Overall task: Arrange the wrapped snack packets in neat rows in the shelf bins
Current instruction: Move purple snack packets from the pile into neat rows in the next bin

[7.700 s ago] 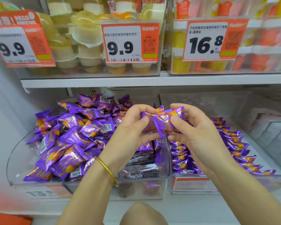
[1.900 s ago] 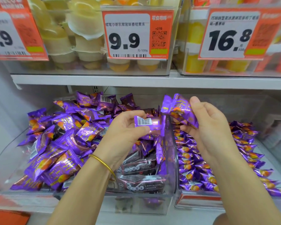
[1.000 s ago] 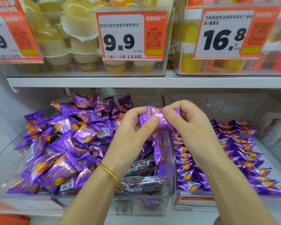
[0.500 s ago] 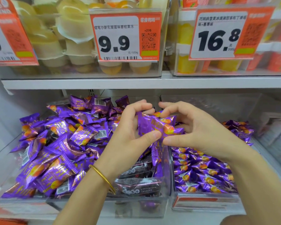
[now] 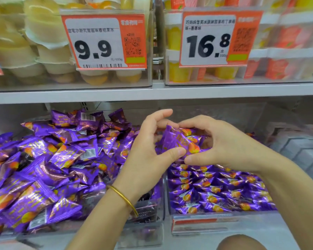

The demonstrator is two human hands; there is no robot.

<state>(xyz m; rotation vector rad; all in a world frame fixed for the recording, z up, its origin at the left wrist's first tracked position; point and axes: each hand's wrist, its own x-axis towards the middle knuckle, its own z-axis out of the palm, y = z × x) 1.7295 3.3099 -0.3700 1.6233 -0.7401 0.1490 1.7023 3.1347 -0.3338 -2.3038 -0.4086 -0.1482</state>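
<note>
Store shelf (image 5: pixel 152 91), lower tier. Left bin (image 5: pixel 145 231): packets (image 5: pixel 52 168) heaped loose, unsorted. Centre frame: left hand (image 5: pixel 148 150) and right hand (image 5: pixel 224 147), both grips clamped on one packet bunch (image 5: pixel 179 141) above the divider. Right bin (image 5: pixel 224 224): neat rows (image 5: pixel 215 192) fill the front only. Judged under half done.

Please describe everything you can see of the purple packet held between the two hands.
The packet is a small pillow-shaped wrapper of shiny purple foil with gold print and an orange picture. It is tilted, in the air above the rows in the right bin. The left hand and the right hand both pinch it; another packet seems to lie behind.
</note>
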